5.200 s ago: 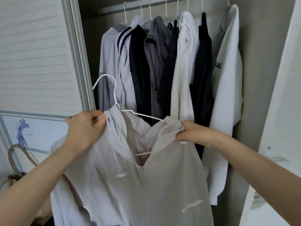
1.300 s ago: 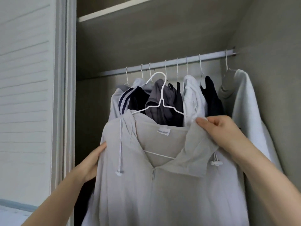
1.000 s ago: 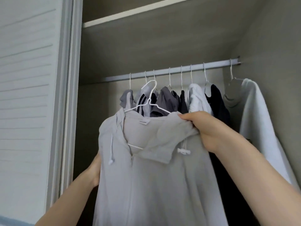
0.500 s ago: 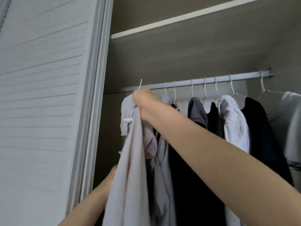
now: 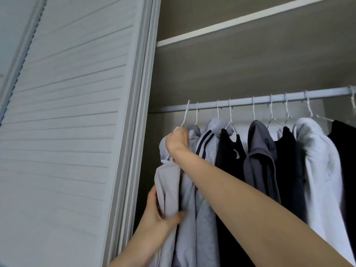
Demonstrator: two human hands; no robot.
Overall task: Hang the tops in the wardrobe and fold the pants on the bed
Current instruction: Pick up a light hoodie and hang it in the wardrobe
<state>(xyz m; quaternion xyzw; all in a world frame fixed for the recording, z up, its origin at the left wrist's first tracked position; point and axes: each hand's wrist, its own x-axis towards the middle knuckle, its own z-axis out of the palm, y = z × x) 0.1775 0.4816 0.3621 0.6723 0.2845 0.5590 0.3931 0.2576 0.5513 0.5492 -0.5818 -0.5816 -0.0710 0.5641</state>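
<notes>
Right hand at centre-left of the frame, fist clenched round the top of the light grey hooded top at the base of its white wire hanger. The hanger's hook reaches up to the rail at the far left end of the row — whether it is fully seated over the rail I cannot tell.

Left hand low, centre-left, grasping a bunched fold of the same top lower down; thumb lies across the front of the cloth, fingers behind it.

The top hangs edge-on, just inside the wardrobe's left wall, touching the next garment.

Rest of the rail, left to right: a grey top with dark stripes, a black top, a dark grey top, another black one, a white hooded top, black cloth at the right frame edge — all on white wire hangers, packed close.

Above the rail, a shelf with a white front edge. Left half of the frame: a white louvred door.
</notes>
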